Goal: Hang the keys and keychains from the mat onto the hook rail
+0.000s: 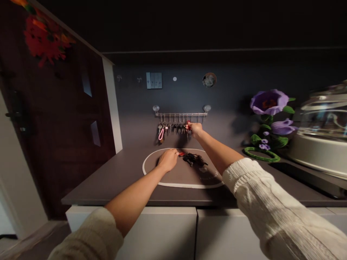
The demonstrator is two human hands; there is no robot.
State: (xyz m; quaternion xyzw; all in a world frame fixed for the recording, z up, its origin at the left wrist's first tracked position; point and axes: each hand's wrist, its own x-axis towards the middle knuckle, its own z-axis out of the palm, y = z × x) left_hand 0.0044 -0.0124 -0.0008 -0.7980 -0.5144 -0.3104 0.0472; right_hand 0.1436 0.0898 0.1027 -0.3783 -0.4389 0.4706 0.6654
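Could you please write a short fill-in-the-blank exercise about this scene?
The right hand is just below the hook rail on the ____.
A ____ strap hangs among the keys.
The left hand is over the mat beside a small ____ item.
The flowers near the clear-domed appliance have ____ petals.
Missing words: wall; pink; red; purple.
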